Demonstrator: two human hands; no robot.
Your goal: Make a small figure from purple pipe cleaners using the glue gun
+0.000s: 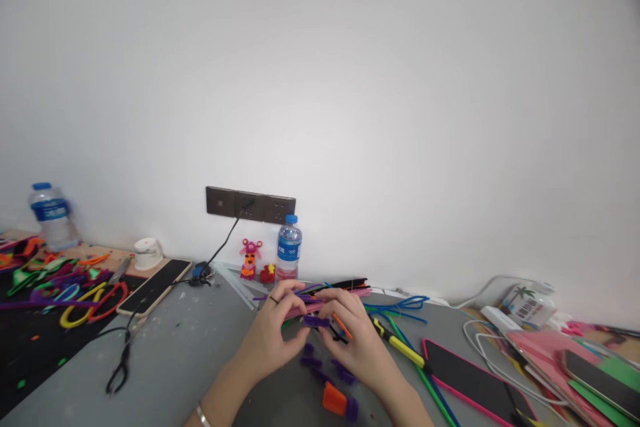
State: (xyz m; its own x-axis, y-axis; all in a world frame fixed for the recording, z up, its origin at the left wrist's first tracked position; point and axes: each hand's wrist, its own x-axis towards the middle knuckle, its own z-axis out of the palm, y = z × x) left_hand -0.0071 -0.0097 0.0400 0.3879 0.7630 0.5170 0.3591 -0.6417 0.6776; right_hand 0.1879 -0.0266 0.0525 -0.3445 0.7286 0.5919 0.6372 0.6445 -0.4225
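Observation:
Between my two hands is a short purple pipe-cleaner piece (317,322), fuzzy and folded flat. My left hand (277,330) pinches its left end with thumb and fingertips. At the other end, my right hand (353,332) is closed on it in the same way. Under the hands on the grey table lie a purple fuzzy piece (310,355) and an orange piece (334,399) with purple at its edge. Just behind the fingers, pink pipe cleaners (295,307) are partly covered by my hands.
A yellow-and-black utility knife (405,350) and a pink-edged tablet (475,380) lie right. A water bottle (289,247) and a pink-orange figure (249,260) stand by the wall. Scissors (103,303), a phone (155,287) and a black cable (123,363) are left.

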